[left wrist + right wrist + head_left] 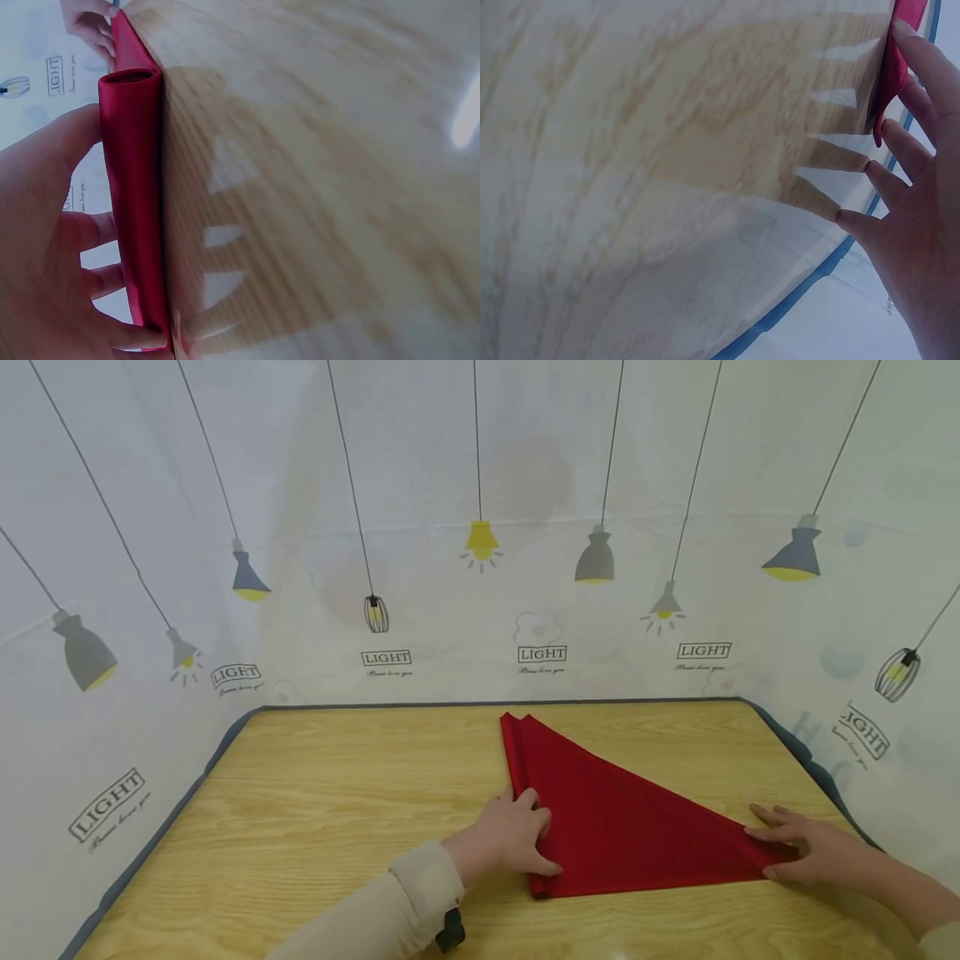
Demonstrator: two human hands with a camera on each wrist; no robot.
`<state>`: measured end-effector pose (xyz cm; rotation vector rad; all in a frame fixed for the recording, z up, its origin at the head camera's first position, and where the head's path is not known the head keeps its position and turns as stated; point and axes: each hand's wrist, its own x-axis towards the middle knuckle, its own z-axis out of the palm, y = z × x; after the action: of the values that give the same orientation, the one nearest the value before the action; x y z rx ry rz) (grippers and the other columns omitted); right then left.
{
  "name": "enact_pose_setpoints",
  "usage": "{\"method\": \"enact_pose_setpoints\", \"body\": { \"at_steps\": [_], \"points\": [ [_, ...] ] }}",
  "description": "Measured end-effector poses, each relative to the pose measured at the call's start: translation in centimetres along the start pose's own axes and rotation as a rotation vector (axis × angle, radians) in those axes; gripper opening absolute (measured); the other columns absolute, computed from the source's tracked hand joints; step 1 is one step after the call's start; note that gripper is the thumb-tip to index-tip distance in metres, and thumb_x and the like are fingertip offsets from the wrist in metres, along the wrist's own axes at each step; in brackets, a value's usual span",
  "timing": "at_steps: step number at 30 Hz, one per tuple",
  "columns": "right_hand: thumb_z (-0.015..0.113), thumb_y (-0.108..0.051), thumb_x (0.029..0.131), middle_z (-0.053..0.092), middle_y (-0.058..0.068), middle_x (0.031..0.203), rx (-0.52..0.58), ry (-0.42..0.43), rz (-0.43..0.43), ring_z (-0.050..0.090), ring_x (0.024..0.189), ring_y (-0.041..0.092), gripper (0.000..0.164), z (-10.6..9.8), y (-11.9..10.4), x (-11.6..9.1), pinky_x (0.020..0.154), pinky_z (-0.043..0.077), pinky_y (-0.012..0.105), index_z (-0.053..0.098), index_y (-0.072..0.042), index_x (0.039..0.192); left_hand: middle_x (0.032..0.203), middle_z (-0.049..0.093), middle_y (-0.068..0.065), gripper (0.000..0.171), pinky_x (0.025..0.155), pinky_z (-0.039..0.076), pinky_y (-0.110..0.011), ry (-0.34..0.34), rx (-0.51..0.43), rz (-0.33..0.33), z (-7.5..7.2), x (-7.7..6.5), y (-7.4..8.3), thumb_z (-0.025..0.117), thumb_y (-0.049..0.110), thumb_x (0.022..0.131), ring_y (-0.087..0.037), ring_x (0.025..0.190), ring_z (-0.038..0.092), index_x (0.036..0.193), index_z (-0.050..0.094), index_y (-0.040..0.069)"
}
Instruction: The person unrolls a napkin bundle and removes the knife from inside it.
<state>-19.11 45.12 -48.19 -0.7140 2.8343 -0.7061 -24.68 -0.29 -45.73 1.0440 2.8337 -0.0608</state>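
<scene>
A glossy red cloth (630, 827) lies on the table as a long triangle, with its left edge rolled into a tube. My left hand (512, 833) grips over this rolled edge (132, 187), fingers bent and thumb stretched across the near end. In the left wrist view, the roll's hollow end faces up past the thumb. At the narrow right tip, my right hand (813, 847) rests with its fingers spread and fairly straight. The right wrist view shows the thumb on the cloth's near edge (897, 67), while other fingertips reach down to the tabletop.
The wood-grain table (330, 777) carries the cloth. A pale curtain (442, 602) printed with hanging lamps surrounds its back and sides, meeting the table along a dark blue border (225, 739). A small black object (451, 931) sits under the left cuff.
</scene>
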Motion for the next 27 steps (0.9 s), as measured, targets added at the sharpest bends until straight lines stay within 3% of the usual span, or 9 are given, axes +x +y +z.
{"method": "enact_pose_setpoints", "body": {
  "at_steps": [7, 12, 20, 27],
  "points": [
    [0.074, -0.031, 0.086, 0.015, -0.034, 0.139, 0.021, -0.013, 0.034, -0.005, 0.111, -0.031, 0.052, -0.1, -0.2, 0.0, 0.086, 0.031, 0.075, 0.063, -0.004, 0.130, 0.123, 0.050, -0.003, 0.040, 0.093, 0.043, -0.049, 0.023, -0.011, -0.014, 0.5, -0.4, -0.6, 0.065, 0.064, 0.080, -0.045, 0.129, 0.039, 0.084, 0.052, 0.026],
    [0.074, -0.028, 0.086, 0.012, -0.040, 0.135, 0.025, -0.007, 0.024, -0.005, 0.111, -0.031, 0.051, -0.1, -0.5, 0.0, 0.084, 0.030, 0.075, 0.063, -0.003, 0.129, 0.125, 0.051, -0.002, 0.034, 0.100, 0.035, -0.059, 0.037, -0.030, 0.004, 0.5, -0.9, -1.1, 0.066, 0.058, 0.080, -0.046, 0.136, 0.030, 0.086, 0.054, 0.027],
    [0.076, -0.023, 0.085, 0.008, -0.045, 0.133, -0.015, 0.016, -0.031, -0.006, 0.113, -0.032, 0.047, 0.0, -0.5, 0.1, 0.081, 0.034, 0.073, 0.065, -0.004, 0.127, 0.121, 0.051, 0.000, 0.027, 0.101, 0.031, -0.064, 0.037, -0.026, 0.038, 0.3, -1.7, -1.7, 0.065, 0.053, 0.081, -0.042, 0.136, 0.032, 0.088, 0.056, 0.028],
    [0.076, -0.027, 0.085, 0.011, -0.041, 0.134, -0.015, 0.007, 0.001, -0.006, 0.112, -0.032, 0.049, -0.1, -0.4, 0.1, 0.083, 0.035, 0.073, 0.065, -0.005, 0.127, 0.121, 0.050, 0.001, 0.019, 0.101, 0.030, -0.065, 0.040, -0.026, 0.051, 0.0, -2.4, -2.2, 0.061, 0.047, 0.083, -0.044, 0.134, 0.034, 0.088, 0.056, 0.029]
  ]
}}
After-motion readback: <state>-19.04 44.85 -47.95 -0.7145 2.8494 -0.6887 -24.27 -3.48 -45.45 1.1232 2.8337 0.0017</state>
